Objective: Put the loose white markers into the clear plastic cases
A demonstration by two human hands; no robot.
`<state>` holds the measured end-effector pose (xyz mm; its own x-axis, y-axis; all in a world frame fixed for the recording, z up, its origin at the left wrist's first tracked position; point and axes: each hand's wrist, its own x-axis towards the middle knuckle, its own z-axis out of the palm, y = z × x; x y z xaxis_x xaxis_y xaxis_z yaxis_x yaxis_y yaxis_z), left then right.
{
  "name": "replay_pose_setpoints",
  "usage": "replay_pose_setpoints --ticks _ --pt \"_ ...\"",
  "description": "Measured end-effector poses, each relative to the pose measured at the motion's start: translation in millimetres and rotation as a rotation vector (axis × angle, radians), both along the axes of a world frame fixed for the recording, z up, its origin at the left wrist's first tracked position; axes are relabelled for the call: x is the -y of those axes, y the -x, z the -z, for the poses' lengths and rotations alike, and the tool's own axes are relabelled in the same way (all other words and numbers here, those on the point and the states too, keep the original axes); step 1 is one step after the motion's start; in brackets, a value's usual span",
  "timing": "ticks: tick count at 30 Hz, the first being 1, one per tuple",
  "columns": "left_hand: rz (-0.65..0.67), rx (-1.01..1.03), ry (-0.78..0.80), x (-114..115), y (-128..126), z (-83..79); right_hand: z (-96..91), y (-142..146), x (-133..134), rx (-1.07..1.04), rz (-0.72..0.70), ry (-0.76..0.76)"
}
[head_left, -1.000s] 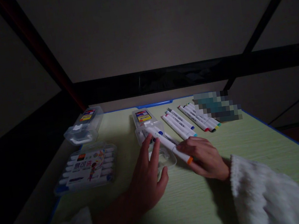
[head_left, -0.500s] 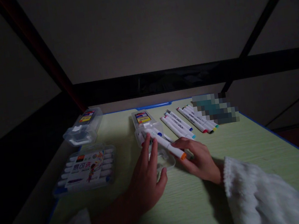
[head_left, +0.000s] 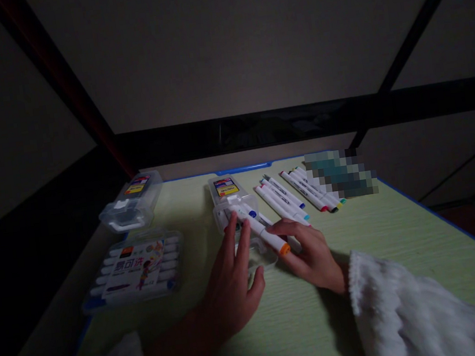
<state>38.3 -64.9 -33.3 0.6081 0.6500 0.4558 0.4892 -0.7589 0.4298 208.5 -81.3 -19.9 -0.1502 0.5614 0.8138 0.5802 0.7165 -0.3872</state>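
Note:
A clear plastic marker case [head_left: 228, 198] lies open-ended toward me on the pale green table [head_left: 403, 238], with several white markers poking out. My right hand [head_left: 311, 253] pinches a white marker with an orange cap [head_left: 267, 237], its far end at the case's mouth. My left hand [head_left: 231, 284] rests just left of it, fingers stretched out and touching the case's mouth and lid.
Several loose white markers [head_left: 296, 193] lie in rows right of the case. A second clear case [head_left: 131, 206] stands at the back left, and a flat pack of pens [head_left: 133, 269] lies in front of it. A dark rail runs behind the table.
My right hand has pushed the orange-capped marker up and left, farther into the case's mouth. The left hand has stayed almost still.

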Motion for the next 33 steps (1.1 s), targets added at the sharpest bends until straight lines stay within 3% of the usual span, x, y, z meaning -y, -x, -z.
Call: replay_pose_setpoints --ticks 33 --pt "-0.019 0.024 -0.003 0.1 -0.9 3.2 3.7 -0.4 1.0 0.017 -0.043 0.107"
